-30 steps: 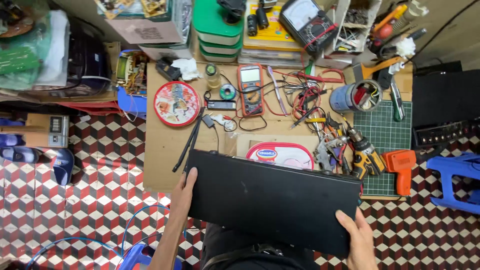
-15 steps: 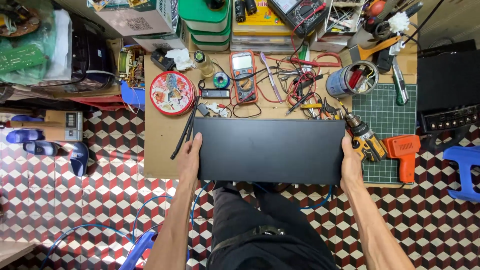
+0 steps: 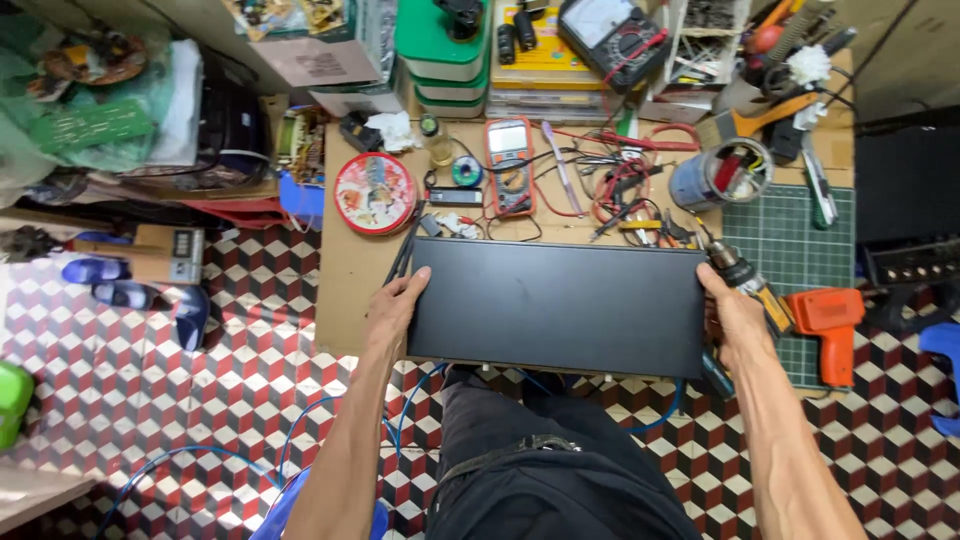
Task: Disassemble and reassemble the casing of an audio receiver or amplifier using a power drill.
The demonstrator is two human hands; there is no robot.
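While the left hand (image 3: 393, 307) grips one end of the flat black box (image 3: 557, 305), the right hand (image 3: 737, 312) clasps the other, above the cardboard-topped table (image 3: 352, 270).

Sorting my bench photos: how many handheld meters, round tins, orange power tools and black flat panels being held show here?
Multimeters: 2 (orange one, black analog one)
Round red tin: 1
Orange power tool: 1
Black flat panel, held by left hand and right hand: 1
Total: 5

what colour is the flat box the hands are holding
Plain matte black; the flat box shows best in the head view.
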